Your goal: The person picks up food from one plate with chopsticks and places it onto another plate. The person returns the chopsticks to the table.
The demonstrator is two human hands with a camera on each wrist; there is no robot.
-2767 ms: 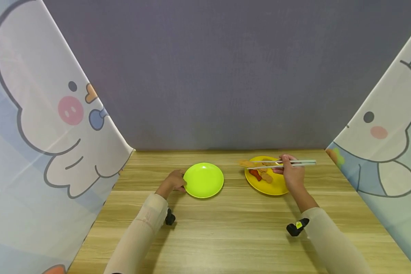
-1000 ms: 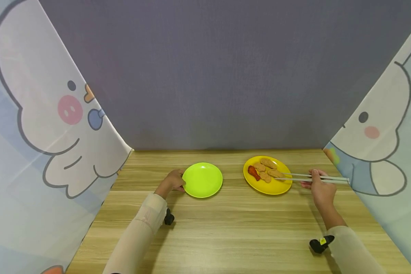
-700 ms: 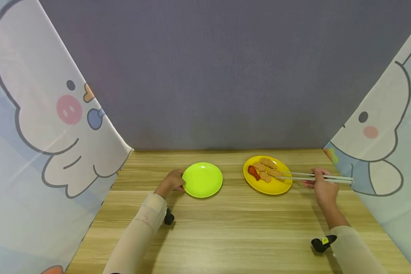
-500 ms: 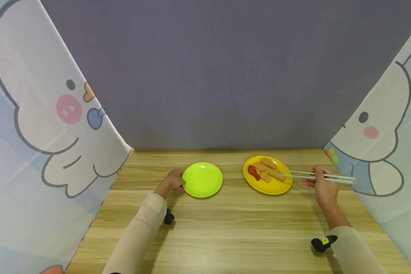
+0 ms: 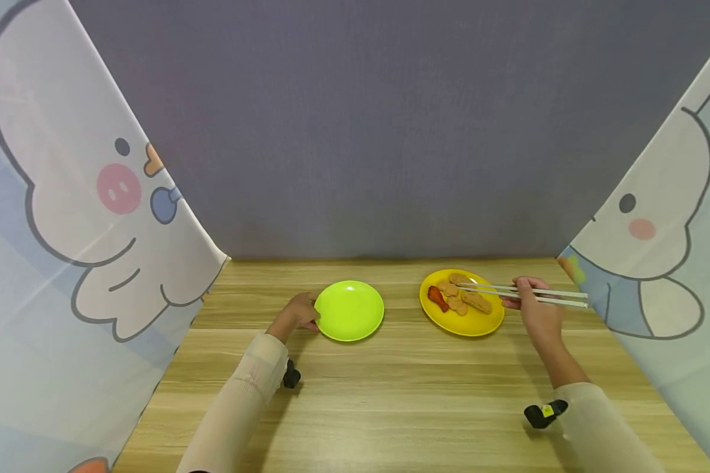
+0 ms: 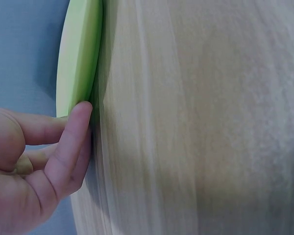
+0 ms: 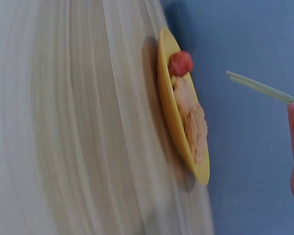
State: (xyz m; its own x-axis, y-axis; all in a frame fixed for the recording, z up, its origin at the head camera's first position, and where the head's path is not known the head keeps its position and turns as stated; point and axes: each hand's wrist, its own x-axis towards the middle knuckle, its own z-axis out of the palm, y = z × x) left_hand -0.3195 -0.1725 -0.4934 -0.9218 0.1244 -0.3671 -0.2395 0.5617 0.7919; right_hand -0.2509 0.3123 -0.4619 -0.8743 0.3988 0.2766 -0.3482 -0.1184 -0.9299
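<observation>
At the rim of a lime-green plate (image 5: 352, 312), my left hand (image 5: 300, 311) pinches the edge; the left wrist view shows the fingertips on the green rim (image 6: 81, 54). My right hand (image 5: 540, 310) holds a pair of pale chopsticks (image 5: 559, 297) pointing left over a yellow plate (image 5: 473, 326). Nothing shows between the chopstick tips, which overlap the back food pieces in the head view. In the right wrist view the chopsticks (image 7: 262, 87) stand above the plate. On it lie a red-brown drumstick (image 5: 438, 299) and several tan breaded pieces, one long nugget (image 5: 476, 303) at the right.
Both plates stand on a wood-grain table (image 5: 390, 407), near its back edge. A grey panel (image 5: 355, 131) rises behind it. Cartoon-printed sheets (image 5: 65, 315) flank the left and right sides. A small black camera (image 5: 545, 414) sits on each wrist.
The chopsticks set a tan piece down on the yellow plate's right side and let it go. Since then the right hand has moved left and toward the back. The left hand has stayed put.
</observation>
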